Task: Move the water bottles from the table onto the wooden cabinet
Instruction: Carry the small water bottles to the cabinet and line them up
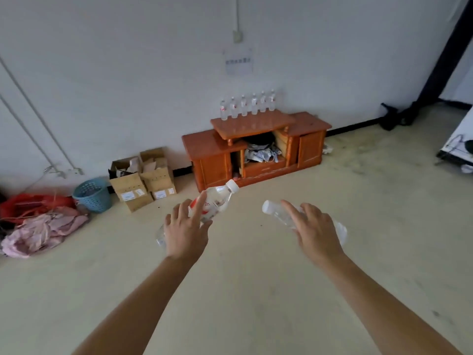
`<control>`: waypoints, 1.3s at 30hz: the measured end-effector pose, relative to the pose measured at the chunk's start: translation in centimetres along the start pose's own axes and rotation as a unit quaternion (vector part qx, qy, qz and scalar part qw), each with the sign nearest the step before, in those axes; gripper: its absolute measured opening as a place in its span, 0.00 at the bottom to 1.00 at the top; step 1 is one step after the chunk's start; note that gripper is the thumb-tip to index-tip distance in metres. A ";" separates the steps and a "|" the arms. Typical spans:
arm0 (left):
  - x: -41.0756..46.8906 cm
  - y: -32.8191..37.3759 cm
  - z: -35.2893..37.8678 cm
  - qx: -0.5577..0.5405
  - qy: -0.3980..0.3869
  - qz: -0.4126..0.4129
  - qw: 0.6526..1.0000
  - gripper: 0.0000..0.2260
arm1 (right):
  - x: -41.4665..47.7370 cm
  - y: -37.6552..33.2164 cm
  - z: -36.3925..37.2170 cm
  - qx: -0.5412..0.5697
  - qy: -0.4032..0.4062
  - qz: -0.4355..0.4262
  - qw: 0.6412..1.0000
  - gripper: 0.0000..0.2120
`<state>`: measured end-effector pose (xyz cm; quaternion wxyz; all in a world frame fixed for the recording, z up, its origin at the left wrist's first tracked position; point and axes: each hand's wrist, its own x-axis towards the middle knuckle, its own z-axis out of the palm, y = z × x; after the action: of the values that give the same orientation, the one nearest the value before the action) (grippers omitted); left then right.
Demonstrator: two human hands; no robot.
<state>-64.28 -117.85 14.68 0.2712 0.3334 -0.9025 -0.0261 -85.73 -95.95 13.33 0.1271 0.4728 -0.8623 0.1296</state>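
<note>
My left hand [185, 230] grips a clear water bottle [217, 198] with a red-and-white label and white cap, the cap pointing up and to the right. In my right hand [316, 229] lies a second clear bottle [275, 211], its white cap pointing left. Both are held out over the floor in front of me. A low orange-brown wooden cabinet [256, 144] stands against the white wall ahead. On its raised top shelf several water bottles [247, 106] stand upright in a row. The table is out of view.
Open cardboard boxes [143, 178] and a blue plastic basket [93, 194] sit left of the cabinet by the wall. Red and pink cloth [41, 221] is heaped at far left. A dark pole [440, 62] and a white object [458, 147] are at right.
</note>
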 end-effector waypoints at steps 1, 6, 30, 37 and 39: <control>1.9 1.1 1.5 -0.004 0.004 0.012 1.000 0.36 | 0.9 1.7 0.2 -0.008 0.004 0.014 1.000 0.42; 11.6 6.6 9.5 -0.008 -0.005 0.070 0.997 0.35 | 7.3 10.7 3.4 -0.052 0.027 0.040 0.998 0.41; 56.3 8.5 36.1 -0.034 0.020 0.026 0.999 0.35 | 56.7 31.6 17.3 -0.044 0.093 -0.026 0.994 0.36; 73.0 6.0 41.9 -0.066 0.027 0.012 0.997 0.32 | 73.5 34.5 21.0 -0.017 0.090 -0.018 0.996 0.43; 74.7 5.7 43.1 -0.074 0.020 -0.004 0.997 0.31 | 75.5 35.0 21.6 -0.017 0.075 -0.002 0.997 0.42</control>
<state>-136.54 -165.21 14.56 0.3127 0.3165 -0.8914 -0.0870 -156.84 -144.29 15.36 0.1991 0.4612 -0.8515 0.1500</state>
